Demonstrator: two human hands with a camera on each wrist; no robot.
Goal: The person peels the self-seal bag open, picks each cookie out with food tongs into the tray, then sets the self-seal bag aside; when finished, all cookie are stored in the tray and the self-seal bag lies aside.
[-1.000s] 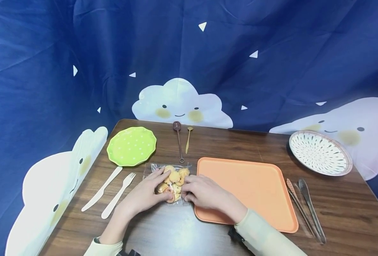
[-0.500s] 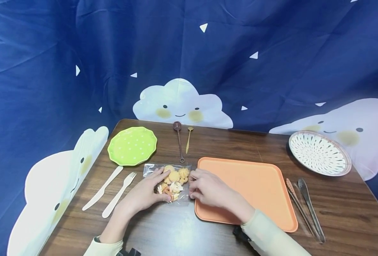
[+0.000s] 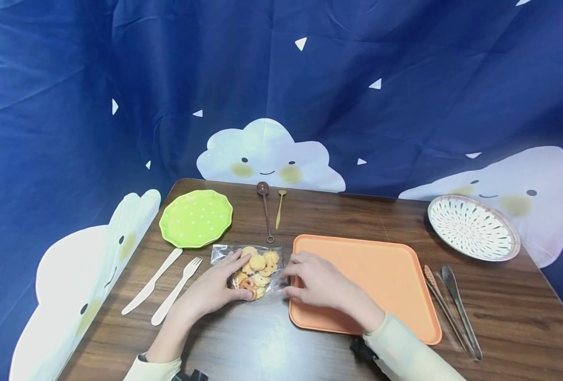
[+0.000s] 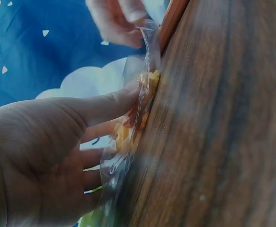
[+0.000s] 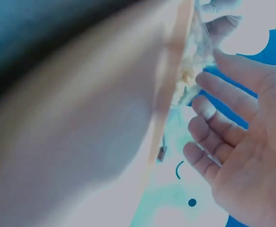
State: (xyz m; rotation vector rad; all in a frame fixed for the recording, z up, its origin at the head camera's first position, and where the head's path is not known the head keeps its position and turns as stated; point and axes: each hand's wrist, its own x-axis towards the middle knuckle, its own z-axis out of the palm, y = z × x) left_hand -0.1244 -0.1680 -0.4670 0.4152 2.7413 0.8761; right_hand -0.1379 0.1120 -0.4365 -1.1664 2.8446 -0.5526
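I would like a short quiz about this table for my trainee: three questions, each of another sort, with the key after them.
1. True or false: in the head view, the green plate lies left of the orange tray.
2. What does the left hand touch? A) the brown ladle B) the bag of cookies C) the patterned plate
3. Fill in: beside the white fork lies a white ____.

Key: 1. True. 2. B. 3. Knife.
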